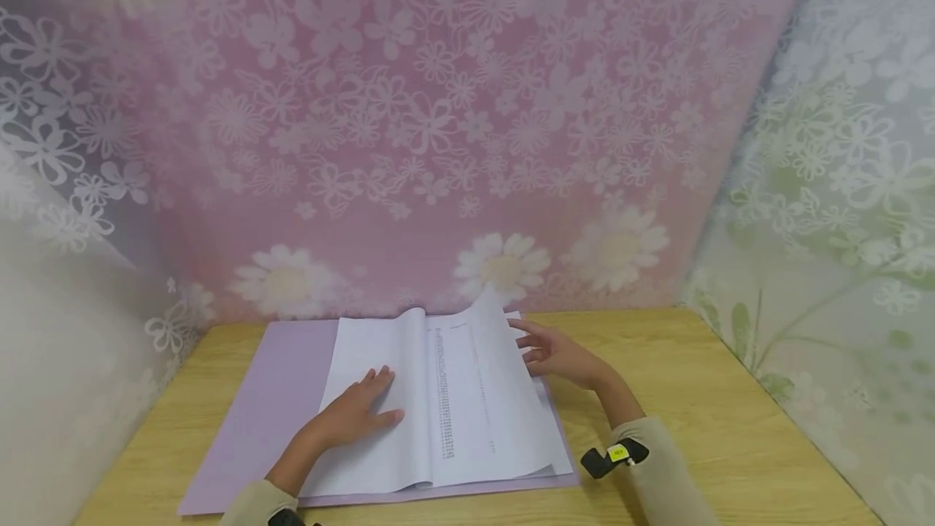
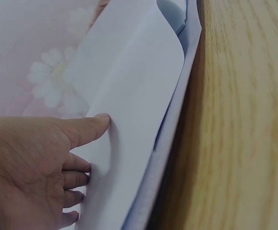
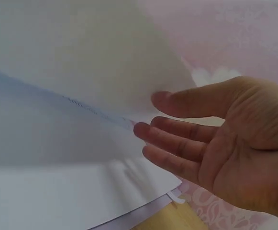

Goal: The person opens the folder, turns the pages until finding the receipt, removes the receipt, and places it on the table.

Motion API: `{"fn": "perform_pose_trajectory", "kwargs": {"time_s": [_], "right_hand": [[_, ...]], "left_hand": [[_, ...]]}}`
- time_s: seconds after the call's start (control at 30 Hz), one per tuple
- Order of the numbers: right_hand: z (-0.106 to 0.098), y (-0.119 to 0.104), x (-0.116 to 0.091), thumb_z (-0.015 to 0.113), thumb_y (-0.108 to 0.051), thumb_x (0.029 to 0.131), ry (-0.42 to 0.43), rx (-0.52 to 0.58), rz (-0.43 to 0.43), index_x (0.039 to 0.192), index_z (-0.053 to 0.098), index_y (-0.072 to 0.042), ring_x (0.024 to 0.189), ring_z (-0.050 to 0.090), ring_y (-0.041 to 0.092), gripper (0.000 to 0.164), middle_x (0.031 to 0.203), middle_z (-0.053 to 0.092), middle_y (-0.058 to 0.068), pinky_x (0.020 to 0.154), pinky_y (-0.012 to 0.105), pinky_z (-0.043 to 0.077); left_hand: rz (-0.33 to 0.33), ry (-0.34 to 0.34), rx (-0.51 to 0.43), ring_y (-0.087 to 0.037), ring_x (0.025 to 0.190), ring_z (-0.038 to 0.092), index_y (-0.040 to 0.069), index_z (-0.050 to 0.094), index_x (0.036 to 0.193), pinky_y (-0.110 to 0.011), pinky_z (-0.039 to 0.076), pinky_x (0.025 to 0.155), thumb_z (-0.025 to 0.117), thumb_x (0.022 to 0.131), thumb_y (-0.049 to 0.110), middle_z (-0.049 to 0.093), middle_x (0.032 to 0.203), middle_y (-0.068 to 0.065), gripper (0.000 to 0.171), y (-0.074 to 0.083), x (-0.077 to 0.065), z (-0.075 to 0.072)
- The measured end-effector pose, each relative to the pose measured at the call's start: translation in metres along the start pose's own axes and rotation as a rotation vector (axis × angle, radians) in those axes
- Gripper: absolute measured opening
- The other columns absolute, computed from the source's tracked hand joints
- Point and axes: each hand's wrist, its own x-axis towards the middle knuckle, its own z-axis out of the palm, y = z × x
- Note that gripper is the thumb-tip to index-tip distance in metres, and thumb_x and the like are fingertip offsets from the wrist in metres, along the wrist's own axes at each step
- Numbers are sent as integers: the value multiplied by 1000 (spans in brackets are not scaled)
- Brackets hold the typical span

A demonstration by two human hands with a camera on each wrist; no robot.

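A sleeve (image 1: 666,465) lies near right; farther left, the spread left hand (image 1: 356,415) rests on an open booklet (image 1: 380,340). Only the right wrist view shows the right hand (image 3: 237,148) with thumb parted, by the raised page (image 3: 91,52).

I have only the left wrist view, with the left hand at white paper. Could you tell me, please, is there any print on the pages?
Observer: Yes, the head view shows print in columns on the right-hand page.
Operator: Thank you. And which part of that page is the right hand near?
Observer: It is at the outer edge, on the page's right side.
Operator: Does the purple cover extend beyond the paper on the left?
Observer: Yes, a wide strip of it lies bare to the left of the left-hand page.
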Motion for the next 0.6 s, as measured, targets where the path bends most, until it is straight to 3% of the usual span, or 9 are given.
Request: {"fn": "perform_pose_trajectory", "kwargs": {"time_s": [0.3,0.47,0.6], "right_hand": [[12,-8,4,79,-9,85,-134,-66,9,165,14,-33,137,51,45,106,166,27,23,108,55,50],[19,-12,5,82,-13,85,-169,-83,-10,165,12,-36,138,50,42,109,170,19,19,111,54,47],[22,-16,6,82,-16,86,-185,-89,-28,165,12,-35,140,49,41,107,171,16,16,113,55,45]], "left_hand": [[-2,-3,-15,-48,154,20,-4,36,155,-66,18,124,68,97,40,30,164,-26,80,0,0,-1],[-29,37,-12,-45,153,25,0,38,156,-64,24,123,68,97,41,34,163,-21,77,0,-1,-3],[-10,74,-32,-44,153,28,0,40,155,-60,26,123,68,97,39,36,162,-21,75,-1,0,-7]]}}
